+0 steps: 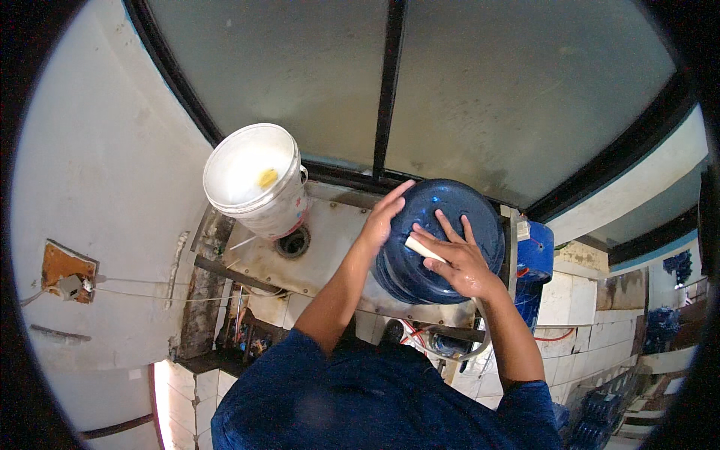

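Observation:
A large round blue water jug (480, 217) stands with its broad flat end up on the metal counter, its surface wet. Along its left side lies my left hand (382, 221), fingers stretched out against the rim. My right hand (461, 266) is on top of the jug, its fingers spread. Between its thumb and fingers is a pale cream sponge (424, 249), pressed to the jug's flat face and partly hidden under the palm.
On the metal counter (337, 225), left of the jug, stands a white bucket (259, 210) with something yellow inside. A round drain hole (292, 241) is beside it. Frosted window panes (480, 90) rise behind. A blue motor-like unit (536, 247) is at right; a hose (484, 337) hangs near the front edge.

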A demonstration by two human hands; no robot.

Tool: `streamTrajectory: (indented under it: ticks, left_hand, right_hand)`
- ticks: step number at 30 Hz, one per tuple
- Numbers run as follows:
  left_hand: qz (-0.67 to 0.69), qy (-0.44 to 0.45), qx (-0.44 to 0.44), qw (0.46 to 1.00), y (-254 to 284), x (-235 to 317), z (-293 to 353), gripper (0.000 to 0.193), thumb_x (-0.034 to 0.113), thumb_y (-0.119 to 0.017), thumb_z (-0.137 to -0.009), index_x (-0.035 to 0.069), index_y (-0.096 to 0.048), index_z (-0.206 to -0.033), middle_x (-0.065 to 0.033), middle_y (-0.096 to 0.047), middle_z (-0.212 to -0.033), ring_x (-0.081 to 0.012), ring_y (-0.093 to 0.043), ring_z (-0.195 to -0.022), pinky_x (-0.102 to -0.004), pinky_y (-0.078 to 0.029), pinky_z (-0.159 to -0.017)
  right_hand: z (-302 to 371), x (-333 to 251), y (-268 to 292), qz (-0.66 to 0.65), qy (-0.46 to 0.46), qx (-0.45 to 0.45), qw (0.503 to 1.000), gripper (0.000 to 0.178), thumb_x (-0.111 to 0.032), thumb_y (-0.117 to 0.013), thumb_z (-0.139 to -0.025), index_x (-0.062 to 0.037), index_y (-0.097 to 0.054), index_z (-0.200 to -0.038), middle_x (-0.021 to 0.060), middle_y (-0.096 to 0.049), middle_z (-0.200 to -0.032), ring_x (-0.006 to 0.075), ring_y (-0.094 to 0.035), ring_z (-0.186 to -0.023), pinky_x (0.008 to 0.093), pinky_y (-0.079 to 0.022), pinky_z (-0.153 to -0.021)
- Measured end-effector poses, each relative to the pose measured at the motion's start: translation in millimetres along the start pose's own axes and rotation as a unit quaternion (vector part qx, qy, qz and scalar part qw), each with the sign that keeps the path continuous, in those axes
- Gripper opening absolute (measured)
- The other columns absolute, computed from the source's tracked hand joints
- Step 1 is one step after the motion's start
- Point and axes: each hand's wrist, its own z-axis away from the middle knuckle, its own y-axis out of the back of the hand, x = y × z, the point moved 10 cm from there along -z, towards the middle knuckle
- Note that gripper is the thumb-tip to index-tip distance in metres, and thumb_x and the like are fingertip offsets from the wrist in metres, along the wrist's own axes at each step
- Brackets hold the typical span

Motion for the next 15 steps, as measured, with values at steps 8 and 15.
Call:
streamTrajectory:
  ticks: [8,15]
  left_hand:
    - [-0.088,-0.194,0.155,0.965,-5.7,12.3,70.2,0.076,0.046,-0.056,-0.098,-0.005,-0.043,-0.154,-0.0218,-0.043,-0.159,-0.0291,-0.037,-0.151,-0.0409,-0.022,-0.126]
    - [0.190,0.005,0.033,0.981,43.5,-80.0,1.7,0.078,0.056,-0.053,-0.100,-0.003,-0.045,-0.151,-0.0188,-0.048,-0.156,-0.0297,-0.045,-0.145,-0.0417,-0.031,-0.122]
  right_hand:
    - [-15.6,15.3,3.2,-0.068,-0.071,0.077,0.992,0.052,-0.029,-0.054,-0.103,-0.0231,-0.048,-0.155,-0.0002,-0.039,-0.166,0.0307,-0.023,-0.158,0.0636,-0.004,-0.126]
    - [-25.3,-3.7,-0.2,-0.013,-0.036,0.032,0.999,0.054,-0.030,-0.055,-0.103,-0.0231,-0.047,-0.156,-0.0002,-0.038,-0.166,0.0307,-0.022,-0.158,0.0634,-0.005,-0.126]
